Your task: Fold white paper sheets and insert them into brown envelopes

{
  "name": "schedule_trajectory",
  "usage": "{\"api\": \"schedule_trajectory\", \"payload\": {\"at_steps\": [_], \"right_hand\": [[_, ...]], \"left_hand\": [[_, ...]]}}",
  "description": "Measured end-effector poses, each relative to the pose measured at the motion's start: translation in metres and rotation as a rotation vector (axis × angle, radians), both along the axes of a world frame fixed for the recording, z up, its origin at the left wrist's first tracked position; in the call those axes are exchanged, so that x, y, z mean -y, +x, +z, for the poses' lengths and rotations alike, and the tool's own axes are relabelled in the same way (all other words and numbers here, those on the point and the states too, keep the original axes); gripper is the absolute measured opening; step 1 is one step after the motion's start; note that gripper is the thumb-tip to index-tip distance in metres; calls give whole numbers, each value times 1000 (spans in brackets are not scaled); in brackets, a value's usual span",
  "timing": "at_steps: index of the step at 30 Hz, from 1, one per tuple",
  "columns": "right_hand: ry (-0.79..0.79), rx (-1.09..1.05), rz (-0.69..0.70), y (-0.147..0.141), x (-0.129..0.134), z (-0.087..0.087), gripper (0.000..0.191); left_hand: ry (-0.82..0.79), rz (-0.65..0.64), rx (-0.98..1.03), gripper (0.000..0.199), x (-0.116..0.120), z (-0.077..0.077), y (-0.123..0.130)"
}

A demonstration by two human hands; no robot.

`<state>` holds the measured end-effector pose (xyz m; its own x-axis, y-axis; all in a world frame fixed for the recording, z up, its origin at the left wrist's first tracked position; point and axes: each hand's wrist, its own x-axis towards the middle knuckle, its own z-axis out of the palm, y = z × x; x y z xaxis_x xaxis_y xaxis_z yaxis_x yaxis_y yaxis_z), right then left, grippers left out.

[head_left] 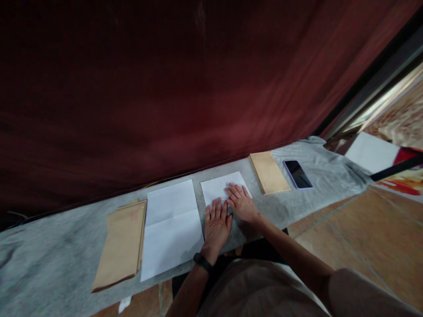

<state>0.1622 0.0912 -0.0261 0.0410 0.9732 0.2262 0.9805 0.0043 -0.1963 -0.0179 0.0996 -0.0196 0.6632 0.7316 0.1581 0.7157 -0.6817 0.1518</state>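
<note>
A folded white sheet (218,186) lies on the grey cloth surface (66,246), right in front of me. My left hand (217,222) rests flat at its near edge, fingers stretched and a dark band on the wrist. Beside it, my right hand (240,200) presses flat on the sheet's near right part, fingers spread. The two hands nearly meet. To the left lies a larger white sheet (172,229) with a crease across it. Neither hand holds anything.
A stack of brown envelopes (122,242) lies at the left, and a smaller brown stack (269,172) on the right. Beyond that is a phone (298,174). A dark red curtain (165,110) hangs along the far edge. Tiled floor (363,233) shows at the right.
</note>
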Motion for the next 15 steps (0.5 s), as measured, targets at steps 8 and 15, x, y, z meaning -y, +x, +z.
{"api": "schedule_trajectory", "payload": {"at_steps": [8,15], "right_hand": [[-9,13,-53,2,9,-9,54],[-19,41,-53,0,13,-11,58]], "left_hand": [[-34,39,60,56,-5,8,26],[-51,64,69,62,-51,7,72]]}}
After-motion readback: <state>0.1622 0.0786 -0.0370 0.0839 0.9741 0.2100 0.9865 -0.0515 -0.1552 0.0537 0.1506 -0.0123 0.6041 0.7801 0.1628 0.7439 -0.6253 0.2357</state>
